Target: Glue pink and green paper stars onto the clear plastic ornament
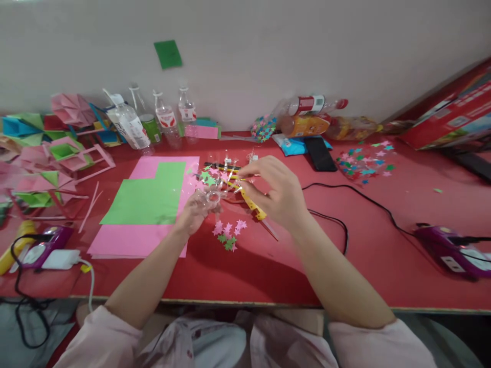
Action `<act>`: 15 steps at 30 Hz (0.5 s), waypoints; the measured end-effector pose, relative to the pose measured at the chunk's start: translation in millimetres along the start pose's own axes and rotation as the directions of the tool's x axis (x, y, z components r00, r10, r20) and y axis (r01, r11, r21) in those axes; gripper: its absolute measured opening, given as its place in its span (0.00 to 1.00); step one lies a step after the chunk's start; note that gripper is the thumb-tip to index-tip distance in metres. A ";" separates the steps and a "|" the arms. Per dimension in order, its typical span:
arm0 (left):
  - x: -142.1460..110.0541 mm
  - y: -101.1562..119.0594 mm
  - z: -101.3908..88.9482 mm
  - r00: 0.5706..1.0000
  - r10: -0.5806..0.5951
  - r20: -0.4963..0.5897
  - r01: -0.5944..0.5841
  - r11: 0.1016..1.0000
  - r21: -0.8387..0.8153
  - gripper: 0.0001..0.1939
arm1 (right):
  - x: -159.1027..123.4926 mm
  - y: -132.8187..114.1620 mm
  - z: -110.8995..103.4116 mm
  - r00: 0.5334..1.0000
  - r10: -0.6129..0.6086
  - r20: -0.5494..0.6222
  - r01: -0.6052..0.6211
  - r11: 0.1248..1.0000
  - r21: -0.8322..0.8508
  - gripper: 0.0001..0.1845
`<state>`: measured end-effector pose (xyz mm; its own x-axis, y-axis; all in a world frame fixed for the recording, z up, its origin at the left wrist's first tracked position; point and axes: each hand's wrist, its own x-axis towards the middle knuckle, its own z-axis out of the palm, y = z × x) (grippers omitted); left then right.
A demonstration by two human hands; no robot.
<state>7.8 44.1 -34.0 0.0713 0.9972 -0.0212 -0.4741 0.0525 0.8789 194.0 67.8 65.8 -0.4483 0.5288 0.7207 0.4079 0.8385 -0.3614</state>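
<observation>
In my left hand (pixel 192 210) is a clear plastic bottle top (pixel 214 197), its round neck facing me. Green and pink paper stars (pixel 208 178) show on the clear plastic beyond the neck. Over the right side of this piece, my right hand (pixel 275 190) has thumb and fingertips pinched together; whatever lies between them is too small to make out. Below the right fingers lies a yellow utility knife (pixel 252 205) with its blade out. Several loose pink and green stars (pixel 229 234) are scattered on the red table just in front of my hands.
Pink sheets (pixel 126 240) with green paper (pixel 148 197) on top lie left. Paper lanterns (pixel 72 110) and upright bottles (pixel 164 115) stand behind. A star-covered ball (pixel 263 128), phone (pixel 320 153), star pile (pixel 366 161) and black cable (pixel 356 190) are right.
</observation>
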 end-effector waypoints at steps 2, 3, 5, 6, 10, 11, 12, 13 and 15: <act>1.9 -2.1 -3.4 1.000 0.007 0.010 -0.007 1.000 -0.015 0.18 | 6.1 0.4 -0.2 0.995 -0.043 0.089 0.042 0.999 0.009 0.05; 2.7 -2.9 -4.9 1.000 0.013 0.011 -0.013 1.000 -0.018 0.18 | 7.8 0.7 0.3 0.992 -0.055 0.115 0.053 0.998 0.014 0.05; 3.5 -3.6 -6.9 1.000 0.024 0.010 -0.024 1.000 -0.017 0.17 | 8.7 1.8 2.4 0.987 -0.067 0.147 0.064 0.998 0.028 0.05; 3.6 -3.7 -7.3 1.000 0.026 0.007 -0.025 1.000 -0.013 0.17 | 8.0 2.6 4.0 0.985 -0.070 0.158 0.064 0.997 0.038 0.05; 2.5 -3.6 -6.5 1.000 0.011 0.015 -0.011 1.000 -0.009 0.17 | 3.1 6.1 11.8 0.982 -0.045 0.184 0.029 0.996 0.089 0.05; 2.1 -3.7 -6.2 1.000 0.010 0.020 -0.009 1.000 -0.013 0.17 | 2.0 6.3 13.7 0.982 -0.031 0.187 0.011 0.994 0.105 0.05; 1.9 -3.7 -6.0 1.000 0.010 0.022 -0.010 1.000 -0.017 0.17 | 1.1 5.9 15.2 0.981 -0.011 0.192 -0.013 0.992 0.127 0.06; 1.9 -3.8 -6.0 1.000 0.012 0.020 -0.012 1.000 -0.020 0.17 | 0.3 4.9 16.4 0.980 0.013 0.198 -0.046 0.986 0.158 0.07; 2.1 -3.9 -6.5 1.000 0.014 0.004 -0.013 1.000 -0.020 0.17 | -1.0 1.6 17.6 0.975 0.079 0.210 -0.129 0.963 0.235 0.08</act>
<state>4.2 46.3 -40.6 0.0686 0.9976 -0.0071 -0.4929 0.0401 0.8692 181.1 71.0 54.1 -0.5714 0.6095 0.5496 0.2642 0.7706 -0.5799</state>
